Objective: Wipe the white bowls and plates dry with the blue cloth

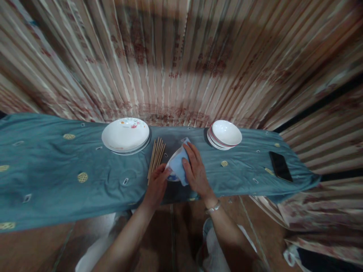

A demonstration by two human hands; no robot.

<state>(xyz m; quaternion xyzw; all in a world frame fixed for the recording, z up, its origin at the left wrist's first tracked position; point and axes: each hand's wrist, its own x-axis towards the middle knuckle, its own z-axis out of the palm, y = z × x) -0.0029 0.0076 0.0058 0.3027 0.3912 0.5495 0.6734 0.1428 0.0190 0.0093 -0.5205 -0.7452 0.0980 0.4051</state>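
The left hand (159, 179) pinches the near-left rim of a tilted bowl (173, 177) between thumb and fingers; the fingers beneath are largely hidden. The right hand (197, 172) presses a light-blue cloth (179, 164) to the bowl, its fingers close together along the upper part and the thumb bent lower down; whether the fingertips grip the bowl through the fabric cannot be told. The bowl is held near the front edge of the table, mostly covered by the cloth, with a pale rim and a strip of blue pattern showing. A bracelet (213, 207) circles the right wrist.

Just left of the bowl lie chopsticks (156, 156), too crowded to count, their near ends partly behind the left hand. Farther left stand stacked plates (124, 134), the top one floral; the lower ones show only as rims. To the right stand stacked bowls (224, 134), likewise overlapped, and a dark phone (280, 166). The tablecloth (104, 189) is cut off at the left edge, the curtain (170, 56) at the top.
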